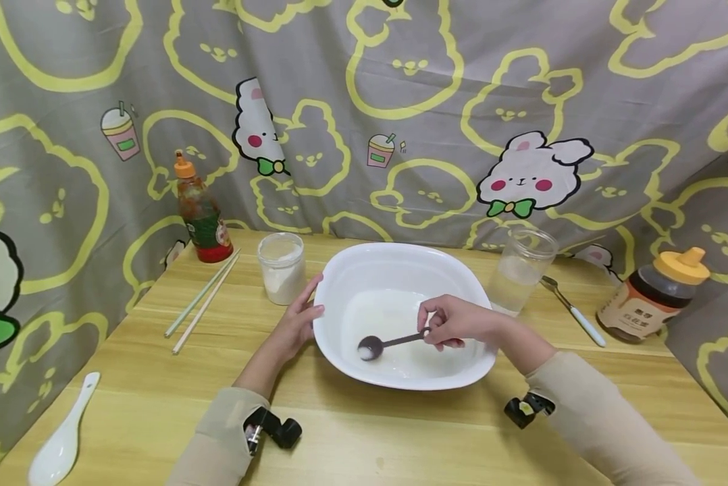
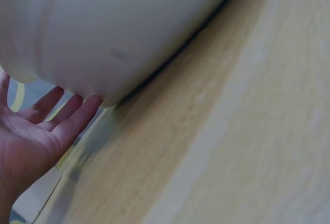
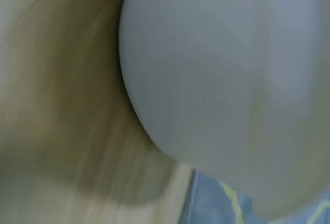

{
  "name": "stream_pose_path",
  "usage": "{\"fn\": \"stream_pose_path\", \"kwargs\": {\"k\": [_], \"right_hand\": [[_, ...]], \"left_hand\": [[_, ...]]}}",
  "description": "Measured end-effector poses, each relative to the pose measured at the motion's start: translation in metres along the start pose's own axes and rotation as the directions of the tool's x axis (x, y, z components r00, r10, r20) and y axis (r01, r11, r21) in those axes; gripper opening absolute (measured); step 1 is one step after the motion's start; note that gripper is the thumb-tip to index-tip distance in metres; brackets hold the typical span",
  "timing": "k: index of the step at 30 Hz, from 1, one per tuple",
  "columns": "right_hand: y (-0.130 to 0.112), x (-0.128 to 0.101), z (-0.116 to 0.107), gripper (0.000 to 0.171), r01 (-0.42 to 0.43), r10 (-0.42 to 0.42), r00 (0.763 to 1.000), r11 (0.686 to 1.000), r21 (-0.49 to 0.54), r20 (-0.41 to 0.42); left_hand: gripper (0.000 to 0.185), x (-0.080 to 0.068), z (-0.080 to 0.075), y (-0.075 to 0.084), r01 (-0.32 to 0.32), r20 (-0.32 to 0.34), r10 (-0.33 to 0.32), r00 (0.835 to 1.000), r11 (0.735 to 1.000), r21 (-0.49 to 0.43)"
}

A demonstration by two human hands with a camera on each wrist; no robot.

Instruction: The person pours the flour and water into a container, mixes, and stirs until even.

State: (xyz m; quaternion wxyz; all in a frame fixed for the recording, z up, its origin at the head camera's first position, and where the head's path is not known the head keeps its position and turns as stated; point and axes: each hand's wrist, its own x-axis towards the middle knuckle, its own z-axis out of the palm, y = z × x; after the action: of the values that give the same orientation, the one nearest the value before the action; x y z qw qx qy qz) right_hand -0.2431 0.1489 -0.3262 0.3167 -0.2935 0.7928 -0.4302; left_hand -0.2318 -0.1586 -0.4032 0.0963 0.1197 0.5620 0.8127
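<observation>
Right grip (image 1: 448, 324) pinches one dark spoon (image 1: 403, 339) inside one white bowl (image 1: 394, 270); left grip (image 1: 292, 329), fingers spread, touches its side. Two bottles (image 1: 202, 223) (image 1: 643, 300), two chopsticks (image 1: 184, 314) (image 1: 194, 322) on the desk (image 1: 364, 439) too.

From my head, light falls bright and even, with a soft shadow below the white bowl (image 1: 400, 270). My left wrist view is dimmer, though my left hand (image 2: 38, 139) shows clearly; in the dim right wrist view, blur smears the wooden tabletop (image 3: 67, 105).
</observation>
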Motion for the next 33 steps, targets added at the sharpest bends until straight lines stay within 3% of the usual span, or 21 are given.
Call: {"fn": "stream_pose_path", "kwargs": {"k": [6, 12, 19, 25, 29, 33], "right_hand": [[0.0, 0.018, 0.004, 0.01, -0.021, 0.013, 0.986, 0.999, -0.046, -0.167], [0.002, 0.011, -0.007, 0.011, -0.092, 0.059, 0.96, 0.989, -0.112, -0.274], [0.005, -0.024, -0.024, 0.012, -0.139, 0.109, 0.978, 0.977, -0.164, -0.18], [0.002, -0.046, -0.029, 0.01, -0.094, 0.089, 0.995, 0.984, -0.154, -0.041], [-0.002, -0.046, -0.025, 0.009, -0.05, 0.054, 0.998, 0.99, -0.128, 0.025], [-0.003, -0.033, -0.016, 0.009, -0.029, 0.034, 0.999, 0.993, -0.117, 0.035]], "left_hand": [[0.068, 0.001, 0.003, -0.002, -0.007, 0.012, 0.007, 1.0, 1.0, 0.0], [0.068, 0.001, 0.003, 0.0, -0.002, 0.006, 0.002, 1.0, 1.0, 0.01], [0.068, 0.0, 0.001, 0.0, 0.01, -0.008, -0.01, 1.0, 1.0, -0.001], [0.067, 0.0, -0.001, 0.0, 0.011, -0.001, -0.011, 1.0, 1.0, 0.0], [0.067, 0.0, -0.001, 0.0, 0.014, -0.002, -0.014, 1.0, 1.0, -0.001], [0.067, 0.0, 0.0, -0.001, 0.009, 0.0, -0.009, 1.0, 1.0, -0.004]]}}
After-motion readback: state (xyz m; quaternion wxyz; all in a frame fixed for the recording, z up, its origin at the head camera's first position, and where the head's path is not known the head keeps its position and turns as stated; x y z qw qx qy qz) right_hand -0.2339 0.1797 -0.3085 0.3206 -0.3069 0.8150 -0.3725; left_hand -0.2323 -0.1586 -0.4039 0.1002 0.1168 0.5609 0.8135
